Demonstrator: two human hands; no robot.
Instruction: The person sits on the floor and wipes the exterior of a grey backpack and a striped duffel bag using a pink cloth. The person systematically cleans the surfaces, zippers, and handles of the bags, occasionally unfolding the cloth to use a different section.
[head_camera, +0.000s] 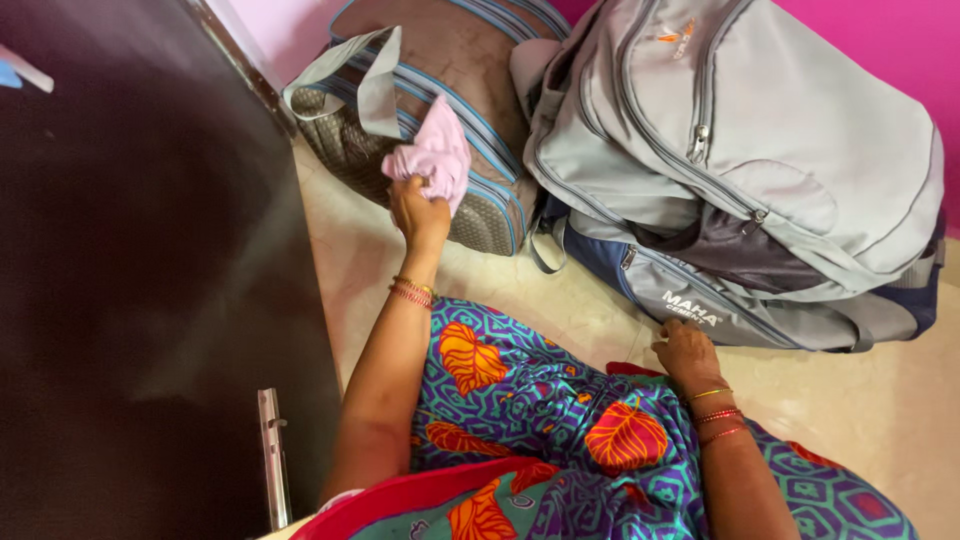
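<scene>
- The left hand (418, 212) is closed around a bunched pale pink cloth (436, 155), fingers clamped on its lower edge so the loose folds stand up above the fist; held crumpled like this, the cloth makes a compact pad.
- The cloth is pressed against the side of a brown duffel bag (440, 70) with blue piping, just above its mesh end panel, so the arm reaches forward and the wrist bends towards the bag.
- The duffel leans against the pink wall (880, 35), in the corner beside a dark door (140, 260), with its grey strap (370, 75) flopped over the top.
- The right hand (686, 350) holds nothing: its fingers are curled loosely together and rest on the lower edge of a navy and grey bag (720, 300), which looks like a bracing touch.
- 1 large grey backpack (760, 130) lies stacked on that bag, touching the duffel's side.
- All 3 bags sit on the pale tiled floor (880, 400).
</scene>
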